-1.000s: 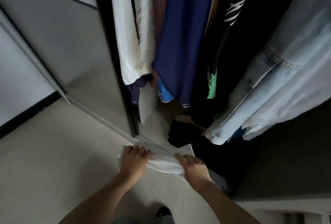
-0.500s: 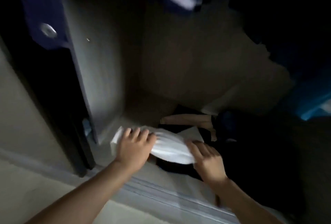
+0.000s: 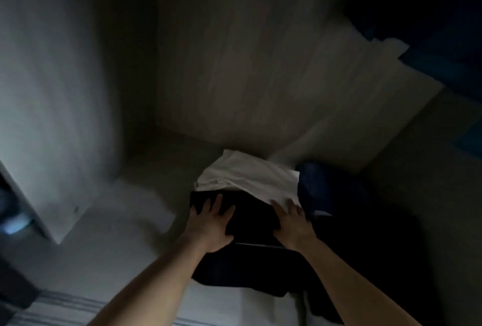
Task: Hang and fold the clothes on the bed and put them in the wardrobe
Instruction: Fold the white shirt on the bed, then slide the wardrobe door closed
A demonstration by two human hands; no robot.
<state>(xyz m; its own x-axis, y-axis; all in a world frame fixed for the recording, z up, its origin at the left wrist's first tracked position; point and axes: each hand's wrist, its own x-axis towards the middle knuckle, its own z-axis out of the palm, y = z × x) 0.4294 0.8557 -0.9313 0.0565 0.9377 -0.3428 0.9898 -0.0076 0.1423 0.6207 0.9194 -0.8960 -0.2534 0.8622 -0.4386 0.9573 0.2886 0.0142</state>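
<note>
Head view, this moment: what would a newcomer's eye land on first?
The folded white cloth stands out brightest, lying on a folded black garment pile on the dim wardrobe floor, mid-frame. Next come two bare hands: the left hand spread flat on the black pile, the right hand with fingertips at the white cloth's near edge. A dark blue garment sits just right of it.

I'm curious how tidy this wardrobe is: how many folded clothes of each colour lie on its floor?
White garment: 1
Dark blue garment: 1
Black garments: 2, an upper piece under the left hand and a lower piece; too dim to be sure
Total: 4
</note>
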